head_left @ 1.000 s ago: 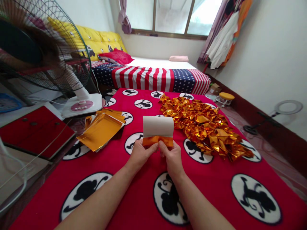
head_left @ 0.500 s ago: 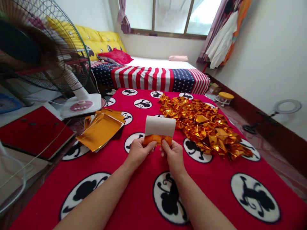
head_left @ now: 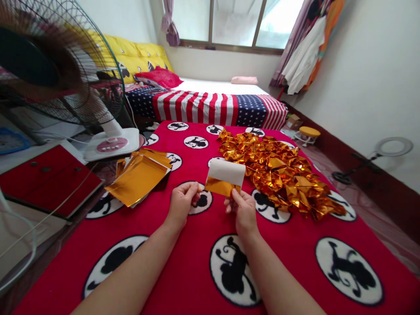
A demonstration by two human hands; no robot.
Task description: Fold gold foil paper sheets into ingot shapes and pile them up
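My right hand [head_left: 242, 209] pinches the lower right edge of a partly folded gold foil sheet [head_left: 222, 185], whose white back [head_left: 226, 172] curls up and away from me. My left hand [head_left: 181, 200] hovers just left of the sheet with its fingers curled in, apart from the paper and holding nothing. Both hands are above a red blanket [head_left: 183, 267] printed with black-and-white monkey roundels. A stack of flat gold sheets [head_left: 138, 177] lies to the left. A heap of folded gold pieces [head_left: 278, 170] lies to the right, close behind my right hand.
A running electric fan [head_left: 111, 142] stands at the left by a red-topped cabinet [head_left: 46, 179]. Behind the blanket is a bed with a flag-patterned cover [head_left: 210, 105]. A small yellow stool [head_left: 310, 131] and a ring light [head_left: 393, 146] are on the floor at the right.
My left hand has let go of the sheet and drawn back to the left. My right hand has carried the sheet slightly right and tilted it.
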